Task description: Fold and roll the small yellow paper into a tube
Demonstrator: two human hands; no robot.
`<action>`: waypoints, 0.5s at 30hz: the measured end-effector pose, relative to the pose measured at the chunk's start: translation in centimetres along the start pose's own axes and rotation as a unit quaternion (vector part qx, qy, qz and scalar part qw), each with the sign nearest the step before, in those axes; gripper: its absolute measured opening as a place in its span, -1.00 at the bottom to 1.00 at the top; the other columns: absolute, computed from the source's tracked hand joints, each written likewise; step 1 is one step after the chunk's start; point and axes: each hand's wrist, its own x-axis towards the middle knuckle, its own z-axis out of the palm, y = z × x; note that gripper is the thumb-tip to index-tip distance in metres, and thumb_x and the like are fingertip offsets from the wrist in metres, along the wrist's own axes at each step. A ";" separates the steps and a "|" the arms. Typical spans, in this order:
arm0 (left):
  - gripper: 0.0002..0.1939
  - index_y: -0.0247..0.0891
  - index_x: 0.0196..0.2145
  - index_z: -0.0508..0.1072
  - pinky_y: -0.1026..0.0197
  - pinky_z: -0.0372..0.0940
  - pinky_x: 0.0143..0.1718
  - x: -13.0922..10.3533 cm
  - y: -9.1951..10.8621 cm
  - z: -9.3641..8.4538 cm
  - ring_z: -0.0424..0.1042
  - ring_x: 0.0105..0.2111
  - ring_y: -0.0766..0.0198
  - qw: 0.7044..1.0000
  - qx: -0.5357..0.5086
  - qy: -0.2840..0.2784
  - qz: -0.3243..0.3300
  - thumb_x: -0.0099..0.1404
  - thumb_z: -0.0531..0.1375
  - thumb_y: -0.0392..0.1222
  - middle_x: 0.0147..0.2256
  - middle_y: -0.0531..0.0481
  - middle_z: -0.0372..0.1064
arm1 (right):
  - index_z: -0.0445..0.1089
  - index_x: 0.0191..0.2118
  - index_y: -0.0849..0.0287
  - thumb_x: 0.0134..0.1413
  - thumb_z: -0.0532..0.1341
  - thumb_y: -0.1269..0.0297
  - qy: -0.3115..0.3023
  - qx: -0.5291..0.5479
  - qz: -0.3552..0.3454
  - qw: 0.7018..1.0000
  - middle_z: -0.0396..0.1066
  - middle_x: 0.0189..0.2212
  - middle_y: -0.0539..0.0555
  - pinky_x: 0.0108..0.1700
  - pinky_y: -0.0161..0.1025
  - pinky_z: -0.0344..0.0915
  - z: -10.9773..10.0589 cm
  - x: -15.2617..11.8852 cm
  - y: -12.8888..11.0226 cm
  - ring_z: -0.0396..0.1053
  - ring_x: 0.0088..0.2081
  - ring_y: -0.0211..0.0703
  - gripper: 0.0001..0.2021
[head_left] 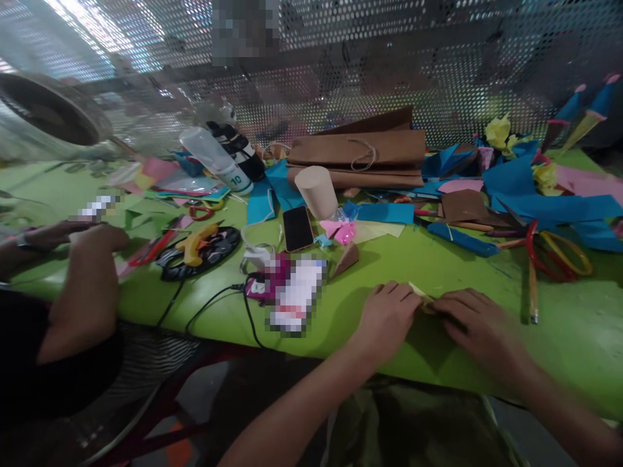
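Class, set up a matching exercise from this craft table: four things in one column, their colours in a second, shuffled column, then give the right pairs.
Things:
1. glue gun
2. phone
3. paper bags
4. scissors handles

Colours:
A. brown
B. red and yellow
C. yellow
D. black

Pairs: 1-C, 2-D, 3-A, 4-B

The left hand and right hand press a small folded paper on the green table.
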 end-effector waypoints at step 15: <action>-0.81 -0.20 -0.04 0.51 0.06 0.32 -0.12 0.1 -0.3 0.5 0.42 -0.15 0.14 0.999 0.018 0.027 0.012 0.48 0.12 -0.29 -0.12 -0.04 0.49 | 0.51 -0.10 0.15 0.43 0.10 0.39 -0.003 -0.044 -0.009 0.999 0.59 -0.20 0.11 -0.19 -0.09 0.38 -0.2 0.9 -0.1 0.51 -0.19 -0.01 -0.79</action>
